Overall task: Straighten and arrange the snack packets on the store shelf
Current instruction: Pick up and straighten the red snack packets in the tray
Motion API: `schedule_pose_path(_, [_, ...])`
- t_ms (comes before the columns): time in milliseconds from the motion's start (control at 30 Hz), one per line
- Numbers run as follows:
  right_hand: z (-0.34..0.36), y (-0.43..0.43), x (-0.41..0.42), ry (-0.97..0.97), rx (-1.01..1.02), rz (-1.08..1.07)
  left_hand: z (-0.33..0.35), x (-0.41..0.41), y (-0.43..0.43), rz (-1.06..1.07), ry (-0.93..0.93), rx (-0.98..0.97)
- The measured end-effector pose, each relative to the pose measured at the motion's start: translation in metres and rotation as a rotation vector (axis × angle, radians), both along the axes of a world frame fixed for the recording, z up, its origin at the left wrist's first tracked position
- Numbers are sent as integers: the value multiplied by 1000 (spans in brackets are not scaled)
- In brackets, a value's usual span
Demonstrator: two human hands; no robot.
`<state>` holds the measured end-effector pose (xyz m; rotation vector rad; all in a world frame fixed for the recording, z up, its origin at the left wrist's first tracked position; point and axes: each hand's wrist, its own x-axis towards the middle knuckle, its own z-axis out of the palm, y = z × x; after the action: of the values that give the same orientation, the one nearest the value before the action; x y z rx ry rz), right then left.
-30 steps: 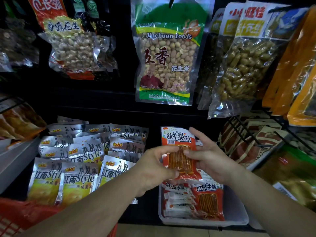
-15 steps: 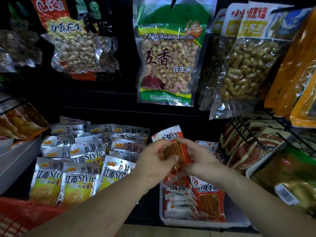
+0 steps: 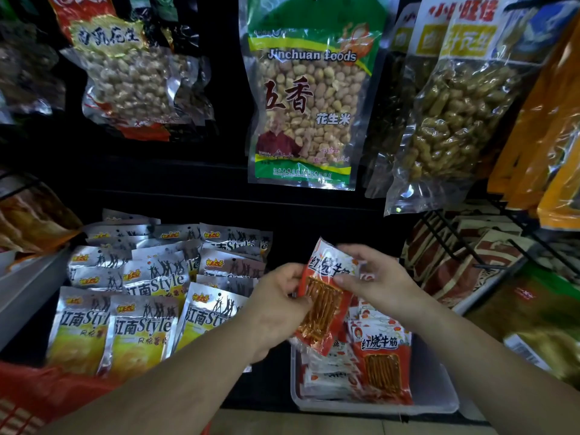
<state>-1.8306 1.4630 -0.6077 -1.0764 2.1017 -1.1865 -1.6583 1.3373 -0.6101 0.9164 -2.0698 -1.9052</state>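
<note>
Both hands, left hand (image 3: 276, 304) and right hand (image 3: 381, 282), pinch a glossy red rectangular packet (image 3: 326, 296) tilted above the clear plastic tray (image 3: 436, 394). Flat matching packets (image 3: 381, 365) fill the tray's right side

Shelf layout, low centre.
Held packet (image 3: 326, 296) up between left hand (image 3: 276, 306) at its left edge and right hand (image 3: 376, 284) at its top right, above tray (image 3: 436, 392) with stacked packets (image 3: 379, 362) inside. Left of tray: overlapping rows of foil packets (image 3: 141, 293). Above, behind: hanging peanut bag (image 3: 307, 98). Right of tray: wire rack (image 3: 456, 243), further bags (image 3: 455, 120) hanging above it. Bottom left corner: basket (image 3: 31, 400).
</note>
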Motion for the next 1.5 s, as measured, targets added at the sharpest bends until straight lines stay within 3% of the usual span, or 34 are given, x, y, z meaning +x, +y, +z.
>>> schedule_pose_path(33, [-4,-1,-1,-78,-56,5,-2,-1,0,9,-10,-5])
schedule_pose_path(100, [-17,-5,-3,-27,-121,-56,-6,-4,0,50,-7,15])
schedule_pose_path(300, [-77,-26,-20,186,-27,-179,-28,-9,-12,112,-3,-29])
schedule_pose_path(433, [-114,-42,-33,228,60,-211,-34,-13,-16,94,-51,-28])
schedule_pose_path(500, [-126,-51,-38,200,180,-156,-38,-15,-18,74,-72,-7])
schedule_pose_path(633, [-122,-56,-32,14,530,187,-41,-17,-20,25,-143,20])
schedule_pose_path(933, [-113,-19,-28,-69,128,-32,-49,-18,2,-33,-183,-32])
schedule_pose_path(1033, [-118,11,-37,136,141,-159,-54,-26,13,-28,-207,1])
schedule_pose_path(1133, [-124,49,-53,446,391,-97,-61,-44,32,-61,-226,33])
schedule_pose_path(1233, [-126,71,-64,513,665,29,-65,-64,53,-97,-233,28])
schedule_pose_path(1500, [-133,55,-49,900,857,84,-67,-79,67,-112,-269,-20])
